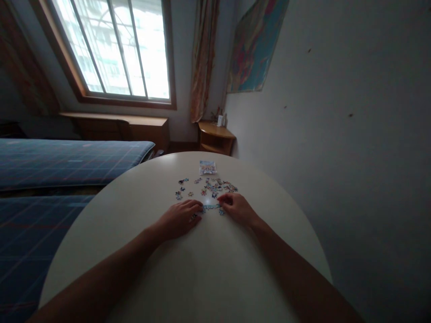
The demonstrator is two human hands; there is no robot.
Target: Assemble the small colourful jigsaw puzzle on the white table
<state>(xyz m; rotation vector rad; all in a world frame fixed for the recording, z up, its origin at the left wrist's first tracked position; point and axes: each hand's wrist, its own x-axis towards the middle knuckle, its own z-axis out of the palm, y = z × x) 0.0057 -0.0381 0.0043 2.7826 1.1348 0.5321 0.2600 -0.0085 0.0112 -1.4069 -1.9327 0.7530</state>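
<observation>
A short joined strip of light-blue jigsaw puzzle pieces point(211, 207) lies on the white round table point(208, 269) between my hands. My left hand point(180, 219) rests at the strip's left end, thumb and fingers apart, fingertips touching it. Under that palm a loose puzzle piece point(193, 217) shows in part. At the right end, my right hand point(238, 208) has thumb and forefinger pinched on a puzzle piece, mostly hidden by the fingers. Another blue puzzle piece point(221, 211) sits just below those fingertips. Beyond the hands, several loose puzzle pieces point(215, 185) are scattered.
A small picture card or packet point(208, 167) lies behind the loose pieces. Left of the table is a bed with a blue plaid cover point(67, 161). A wall point(336, 179) runs close along the right. A corner shelf point(217, 130) and a desk point(148, 121) stand beyond.
</observation>
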